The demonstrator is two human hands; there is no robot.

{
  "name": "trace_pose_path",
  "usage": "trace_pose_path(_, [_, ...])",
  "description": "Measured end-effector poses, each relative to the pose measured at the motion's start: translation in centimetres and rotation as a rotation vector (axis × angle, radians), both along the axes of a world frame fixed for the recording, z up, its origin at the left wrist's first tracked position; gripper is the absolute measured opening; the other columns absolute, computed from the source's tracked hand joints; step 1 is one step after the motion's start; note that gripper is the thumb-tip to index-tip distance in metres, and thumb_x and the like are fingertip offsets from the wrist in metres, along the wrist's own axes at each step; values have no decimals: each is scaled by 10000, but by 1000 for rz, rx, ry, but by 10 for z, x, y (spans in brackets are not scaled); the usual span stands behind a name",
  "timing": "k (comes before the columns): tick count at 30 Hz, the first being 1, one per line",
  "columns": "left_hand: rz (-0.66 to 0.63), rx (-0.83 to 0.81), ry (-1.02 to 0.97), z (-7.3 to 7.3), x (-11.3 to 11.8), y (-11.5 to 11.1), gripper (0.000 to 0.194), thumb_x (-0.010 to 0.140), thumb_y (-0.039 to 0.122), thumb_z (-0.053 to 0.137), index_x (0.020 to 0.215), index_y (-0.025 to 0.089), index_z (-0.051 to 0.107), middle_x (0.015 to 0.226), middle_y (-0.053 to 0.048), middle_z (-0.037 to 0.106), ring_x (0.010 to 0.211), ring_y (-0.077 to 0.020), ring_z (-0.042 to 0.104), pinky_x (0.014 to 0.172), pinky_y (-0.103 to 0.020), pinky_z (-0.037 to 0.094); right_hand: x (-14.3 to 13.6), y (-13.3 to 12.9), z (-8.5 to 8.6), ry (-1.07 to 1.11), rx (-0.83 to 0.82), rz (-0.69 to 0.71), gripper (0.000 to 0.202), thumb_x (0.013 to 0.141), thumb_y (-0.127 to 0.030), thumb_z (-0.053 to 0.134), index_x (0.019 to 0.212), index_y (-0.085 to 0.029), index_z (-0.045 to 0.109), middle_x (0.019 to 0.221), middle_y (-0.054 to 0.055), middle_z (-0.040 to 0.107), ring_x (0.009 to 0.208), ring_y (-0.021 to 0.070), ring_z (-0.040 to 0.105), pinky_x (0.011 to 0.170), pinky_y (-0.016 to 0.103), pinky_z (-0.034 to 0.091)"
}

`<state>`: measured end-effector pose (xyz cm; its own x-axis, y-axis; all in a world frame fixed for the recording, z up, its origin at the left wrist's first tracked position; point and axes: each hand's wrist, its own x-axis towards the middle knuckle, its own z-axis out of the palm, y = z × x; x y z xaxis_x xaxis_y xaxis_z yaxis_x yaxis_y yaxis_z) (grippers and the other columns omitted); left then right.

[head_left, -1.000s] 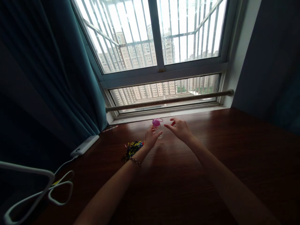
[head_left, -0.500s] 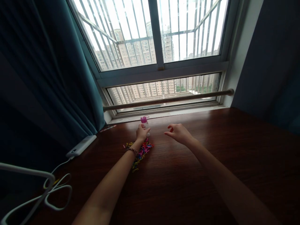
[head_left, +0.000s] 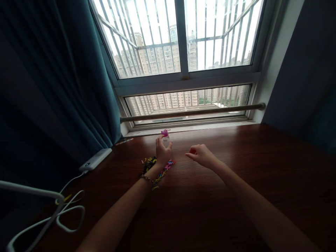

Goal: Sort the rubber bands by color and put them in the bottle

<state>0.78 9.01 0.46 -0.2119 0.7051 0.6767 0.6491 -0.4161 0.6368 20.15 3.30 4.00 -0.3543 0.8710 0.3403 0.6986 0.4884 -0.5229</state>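
Note:
A small clear bottle (head_left: 166, 140) with a pink cap (head_left: 165, 133) stands near the window edge of the dark wooden surface. My left hand (head_left: 163, 150) is curved around its near side, thumb and fingers apart; whether they touch it is hard to tell. Beneath my left wrist lies a pile of colourful bands (head_left: 167, 168), partly hidden by the hand and forearm. My right hand (head_left: 201, 154) hovers to the right of the bottle, fingers curled towards the thumb. Whether anything small is between those fingertips cannot be made out.
On the left, a white power bank (head_left: 96, 159) with a white cable (head_left: 68, 182) lies beside the blue curtain (head_left: 86, 87). A thick white tube (head_left: 31, 188) crosses the lower left. Behind the wooden surface (head_left: 223, 196), a rail (head_left: 194, 112) runs before the window.
My left hand has shifted slightly and opened wider beside the bottle, covering more of the band pile's middle. My right hand's fingers have curled closer to the thumb. The view has moved slightly.

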Motion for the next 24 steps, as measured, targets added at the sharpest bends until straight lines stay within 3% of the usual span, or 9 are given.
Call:
trace_pose_path(4, [-588, -160, 75, 4, 26, -93, 307, 822, 281, 457, 1114, 189, 450, 1163, -77, 511, 1108, -186, 468, 967, -338, 369, -5, -41, -40, 113, -66, 212, 131, 740, -251, 569, 684, -138, 603, 619, 9, 616, 559, 112, 545, 532, 198, 400])
trace_pose_path(7, [-945, -279, 252, -3, 34, -147, 429, 808, 287, 491, 1214, 199, 387, 1218, -86, 491, 1144, -199, 442, 981, -337, 364, -1, -81, -67, 152, -45, 485, 160, 758, -185, 507, 867, -158, 622, 880, 53, 650, 827, 158, 590, 751, 245, 438])
trace_pose_path(9, [-1082, -241, 411, -9, 33, -162, 555, 754, 322, 561, 1253, 196, 354, 1244, -99, 476, 1175, -230, 408, 1016, -372, 318, 2, -101, -75, 101, -28, 564, 327, 714, -272, 575, 1026, -172, 589, 1060, 75, 605, 1020, 210, 526, 891, 301, 385])
trace_pose_path(14, [-1117, -181, 648, -20, 26, -156, 616, 742, 239, 521, 1306, 211, 275, 1278, -97, 448, 1162, -229, 421, 1014, -389, 313, 6, -115, -71, -83, -162, 620, 465, 682, -438, 609, 1075, -194, 562, 1081, 72, 596, 1042, 230, 511, 900, 313, 391])
trace_pose_path(17, [-1080, -214, 646, -24, 26, -151, 614, 710, 182, 507, 1288, 203, 300, 1244, -91, 478, 1143, -215, 438, 991, -359, 351, 5, -113, -68, -134, -174, 577, 577, 656, -476, 622, 1129, -162, 522, 1158, 113, 544, 1074, 270, 481, 913, 353, 379])
trace_pose_path(24, [-1082, -229, 656, -27, 27, -151, 581, 705, 173, 491, 1262, 182, 327, 1239, -92, 479, 1148, -204, 429, 995, -342, 350, 4, -113, -67, -148, -196, 570, 541, 671, -447, 621, 1121, -164, 526, 1182, 119, 525, 1096, 273, 462, 941, 365, 354])
